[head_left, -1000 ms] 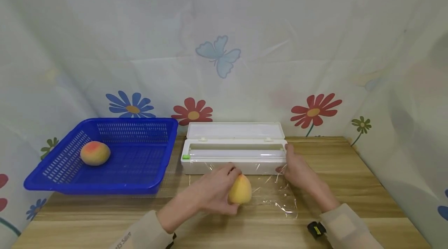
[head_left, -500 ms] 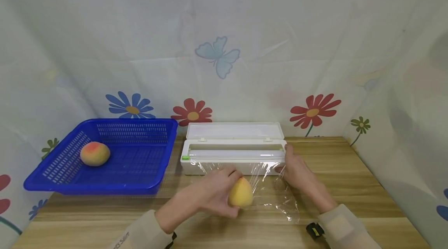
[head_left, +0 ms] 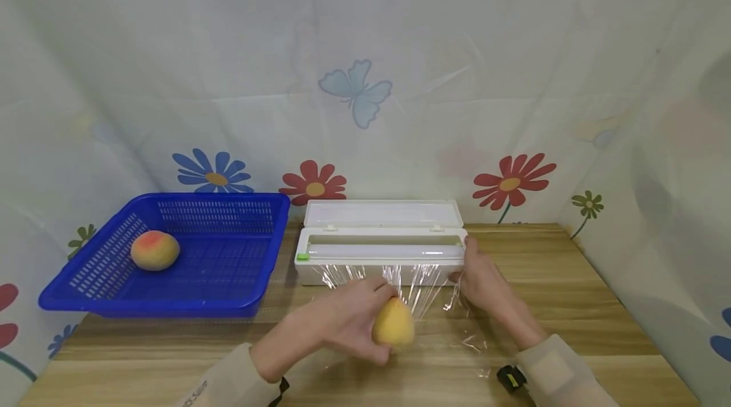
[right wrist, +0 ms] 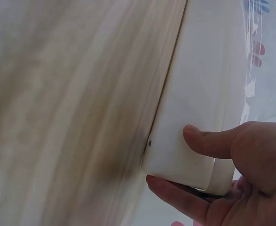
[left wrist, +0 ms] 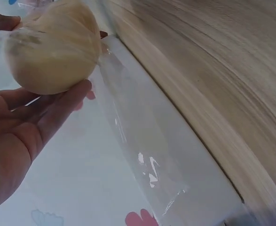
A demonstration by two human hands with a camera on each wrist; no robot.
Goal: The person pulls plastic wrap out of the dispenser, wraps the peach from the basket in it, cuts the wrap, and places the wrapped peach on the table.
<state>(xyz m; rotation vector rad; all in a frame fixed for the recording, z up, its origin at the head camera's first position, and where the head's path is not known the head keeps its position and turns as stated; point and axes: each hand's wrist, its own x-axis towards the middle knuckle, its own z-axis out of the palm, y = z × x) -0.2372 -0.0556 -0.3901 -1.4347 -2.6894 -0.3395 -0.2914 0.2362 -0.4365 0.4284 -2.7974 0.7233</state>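
Head view: left hand grips a peach and clear film, right hand grips the white box

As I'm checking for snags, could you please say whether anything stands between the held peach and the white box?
Yes: clear film stretches from the white box to the held peach, with the left hand partly between.

seemingly a small screened-off booth: pale sheeting printed with flowers and butterflies hangs behind the wood-grain table and along both its sides.
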